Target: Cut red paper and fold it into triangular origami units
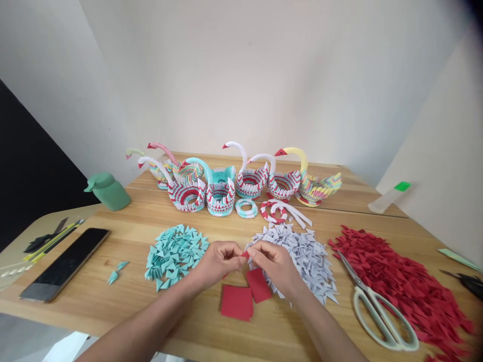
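Both hands meet above the near middle of the wooden table (196,322). Left hand (221,261) and right hand (277,264) each pinch the small red paper piece (245,255) between thumb and fingers; fold lines not resolved. Technique, judged: keep edges matched, hold lightly with one hand, press creases from the centre outward with the other thumb; uneven pressure could skew the corners. Red paper rectangles (236,302) lie just nearer, overlapping at one corner. Teal paper pile (175,256) sits to the left, pale paper pile (305,259) beside and beyond the right hand, red paper pile (400,281) far to the right, scissors (363,288) at its left edge.
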The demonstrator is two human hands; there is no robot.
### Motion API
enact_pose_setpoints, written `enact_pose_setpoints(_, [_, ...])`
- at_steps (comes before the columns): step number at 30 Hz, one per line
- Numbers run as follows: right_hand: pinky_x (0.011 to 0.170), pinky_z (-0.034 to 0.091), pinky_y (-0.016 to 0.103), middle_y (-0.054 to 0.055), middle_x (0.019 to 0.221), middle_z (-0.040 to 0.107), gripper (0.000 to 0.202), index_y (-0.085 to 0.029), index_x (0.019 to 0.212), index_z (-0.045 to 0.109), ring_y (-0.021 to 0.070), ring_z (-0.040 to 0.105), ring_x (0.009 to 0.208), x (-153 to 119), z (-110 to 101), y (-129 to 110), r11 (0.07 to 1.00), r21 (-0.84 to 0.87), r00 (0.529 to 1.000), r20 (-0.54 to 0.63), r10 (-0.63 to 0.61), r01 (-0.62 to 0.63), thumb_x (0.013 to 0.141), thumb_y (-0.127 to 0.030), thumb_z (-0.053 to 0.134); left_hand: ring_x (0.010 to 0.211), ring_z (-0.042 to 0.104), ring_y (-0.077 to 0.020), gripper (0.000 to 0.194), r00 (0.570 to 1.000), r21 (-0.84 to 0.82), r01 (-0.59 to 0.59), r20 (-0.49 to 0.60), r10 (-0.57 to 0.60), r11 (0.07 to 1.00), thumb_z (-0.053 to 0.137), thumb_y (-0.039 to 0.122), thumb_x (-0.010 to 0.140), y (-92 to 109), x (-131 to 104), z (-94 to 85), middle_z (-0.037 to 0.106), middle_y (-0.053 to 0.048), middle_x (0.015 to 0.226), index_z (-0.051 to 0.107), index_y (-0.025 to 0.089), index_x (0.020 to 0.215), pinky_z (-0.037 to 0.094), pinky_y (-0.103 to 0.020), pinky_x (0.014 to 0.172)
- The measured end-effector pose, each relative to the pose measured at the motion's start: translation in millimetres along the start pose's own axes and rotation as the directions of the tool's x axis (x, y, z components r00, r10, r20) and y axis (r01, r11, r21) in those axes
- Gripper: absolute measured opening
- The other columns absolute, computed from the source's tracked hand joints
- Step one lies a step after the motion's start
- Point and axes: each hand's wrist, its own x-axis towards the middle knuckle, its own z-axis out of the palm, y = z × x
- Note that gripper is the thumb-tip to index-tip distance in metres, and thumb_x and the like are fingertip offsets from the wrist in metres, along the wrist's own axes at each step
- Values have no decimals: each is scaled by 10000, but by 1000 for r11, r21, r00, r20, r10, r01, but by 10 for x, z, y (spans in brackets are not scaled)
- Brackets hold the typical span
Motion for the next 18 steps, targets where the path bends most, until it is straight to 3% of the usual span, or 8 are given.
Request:
enact_pose_setpoints(2, [553, 404, 246, -12, 577, 578, 315, -180, 655, 619, 136, 524, 571, 0, -11, -3, 999, 44, 1000, -17, 23, -22, 852, -420, 563, 466, 424, -84, 353, 995, 167, -73, -56, 84, 983, 626, 451, 805, -9, -12, 3, 548, 15, 531, 611, 138, 641, 337, -209, 480])
enact_pose_setpoints(4, [552, 407, 244, -20, 548, 568, 331, -184, 624, 587, 131, 523, 549, 4, -16, -9, 991, 123, 998, -31, 55, -51, 847, -428, 573, 533, 493, -112, 298, 959, 419, -190, -113, 259, 888, 612, 394, 844, -25, -28, 0, 603, -9, 584, 639, 149, 676, 365, -221, 533])
enact_pose_setpoints(7, [546, 397, 242, -27, 521, 552, 336, -187, 600, 560, 125, 508, 523, 9, -12, -25, 971, 223, 995, -29, 91, -82, 833, -428, 596, 623, 553, -141, 232, 840, 700, -352, -58, 540, 621, 585, 306, 888, -55, -52, -13, 649, -38, 656, 645, 162, 716, 387, -244, 602])
enact_pose_setpoints(9, [539, 381, 241, -31, 512, 539, 338, -187, 589, 552, 120, 489, 513, 8, -5, -34, 963, 252, 994, -23, 109, -99, 828, -419, 605, 646, 559, -145, 232, 767, 775, -423, 30, 641, 469, 544, 253, 918, -66, -64, -20, 659, -45, 679, 638, 166, 725, 390, -257, 627])
enact_pose_setpoints(12, [549, 373, 245, -35, 508, 525, 352, -188, 565, 539, 119, 478, 514, 2, 5, -40, 959, 263, 993, -19, 113, -104, 828, -410, 615, 668, 563, -147, 231, 709, 812, -474, 122, 695, 341, 516, 219, 935, -62, -74, -24, 679, -47, 715, 646, 177, 749, 393, -271, 648])
enact_pose_setpoints(18, [565, 381, 250, -32, 528, 528, 357, -186, 579, 567, 123, 495, 531, -3, 23, -30, 954, 282, 995, 24, 96, -98, 825, -440, 618, 668, 566, -147, 228, 671, 804, -512, 155, 725, 302, 500, 220, 943, -47, -74, -34, 687, -50, 729, 658, 180, 783, 402, -271, 645])
